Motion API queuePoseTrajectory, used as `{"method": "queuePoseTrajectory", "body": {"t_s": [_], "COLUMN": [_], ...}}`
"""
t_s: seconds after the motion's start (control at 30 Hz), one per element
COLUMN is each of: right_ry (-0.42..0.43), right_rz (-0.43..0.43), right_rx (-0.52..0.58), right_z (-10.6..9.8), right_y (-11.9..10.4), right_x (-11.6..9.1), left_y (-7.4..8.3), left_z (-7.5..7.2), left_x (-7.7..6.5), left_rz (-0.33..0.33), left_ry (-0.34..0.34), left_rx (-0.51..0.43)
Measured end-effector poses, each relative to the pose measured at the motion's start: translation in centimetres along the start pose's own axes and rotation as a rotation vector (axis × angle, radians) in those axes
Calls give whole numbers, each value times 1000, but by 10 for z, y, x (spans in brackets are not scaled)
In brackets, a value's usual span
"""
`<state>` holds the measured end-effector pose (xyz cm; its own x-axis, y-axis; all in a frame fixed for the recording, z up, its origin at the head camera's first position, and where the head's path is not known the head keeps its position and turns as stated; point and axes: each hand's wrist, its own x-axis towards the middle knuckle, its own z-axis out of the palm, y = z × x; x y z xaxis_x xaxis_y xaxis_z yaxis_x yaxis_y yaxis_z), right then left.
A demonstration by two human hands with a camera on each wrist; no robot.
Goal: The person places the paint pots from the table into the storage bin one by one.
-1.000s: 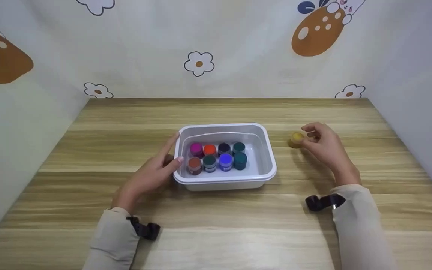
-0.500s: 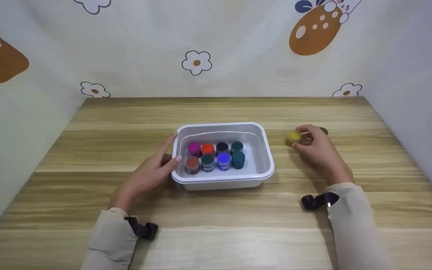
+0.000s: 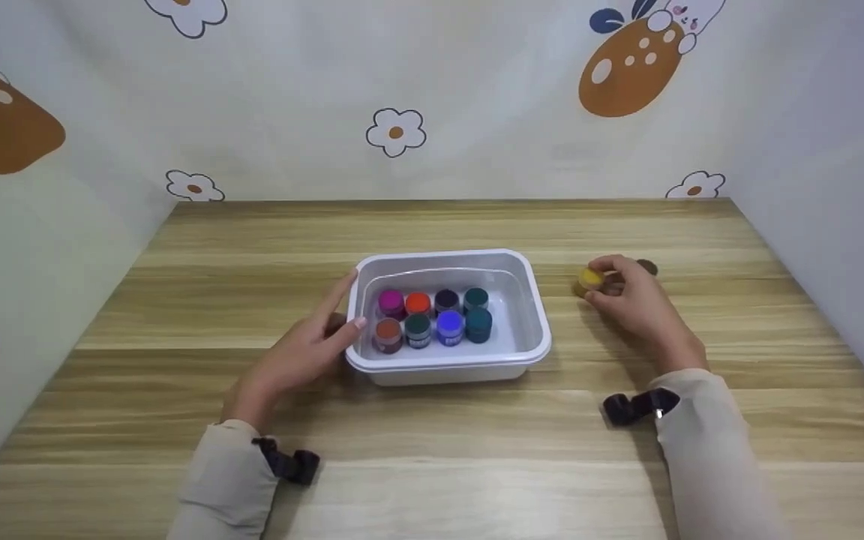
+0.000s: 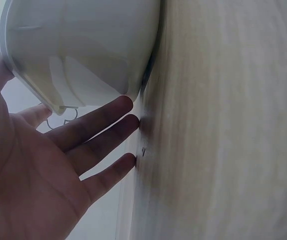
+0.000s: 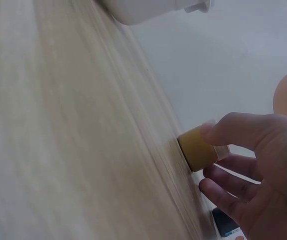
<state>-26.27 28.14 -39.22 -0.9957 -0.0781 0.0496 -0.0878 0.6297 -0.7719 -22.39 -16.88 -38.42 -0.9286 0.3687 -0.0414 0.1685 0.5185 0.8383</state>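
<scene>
My right hand (image 3: 634,296) pinches a small yellow paint pot (image 3: 589,280) between thumb and fingers, to the right of a white plastic tub (image 3: 432,364). The right wrist view shows the pot (image 5: 197,148) upright at the tabletop, the thumb across its side. At the tub's left end, my left hand (image 3: 301,349) has its thumb and index finger on the rim. Its other fingers (image 4: 101,152) reach out relaxed beside the tub's wall, tips close to the table. Two rows of paint pots stand in the tub, among them a magenta pot (image 3: 391,303) and a blue pot (image 3: 450,328).
Behind the right hand a dark pot (image 3: 648,266) is partly hidden; it also shows as a dark pot (image 5: 225,223) in the right wrist view. The wooden table (image 3: 432,450) ends at a patterned cloth wall (image 3: 477,97). Black wrist cameras sit on both sleeves.
Since one second ago the right hand has shifted slightly left and its fingers have come over the yellow pot. The dark pot behind that hand has come into sight. The left hand stays put.
</scene>
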Motion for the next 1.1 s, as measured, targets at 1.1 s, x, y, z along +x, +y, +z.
{"method": "queuePoseTrajectory", "body": {"t_s": [1.1], "right_ry": [23], "right_rz": [2], "right_rx": [-23], "right_z": [2], "right_y": [-9], "right_x": [-4], "left_y": [1], "left_z": [-1], "left_x": [-3], "left_rz": [-28], "left_ry": [-3], "left_rx": [25]}}
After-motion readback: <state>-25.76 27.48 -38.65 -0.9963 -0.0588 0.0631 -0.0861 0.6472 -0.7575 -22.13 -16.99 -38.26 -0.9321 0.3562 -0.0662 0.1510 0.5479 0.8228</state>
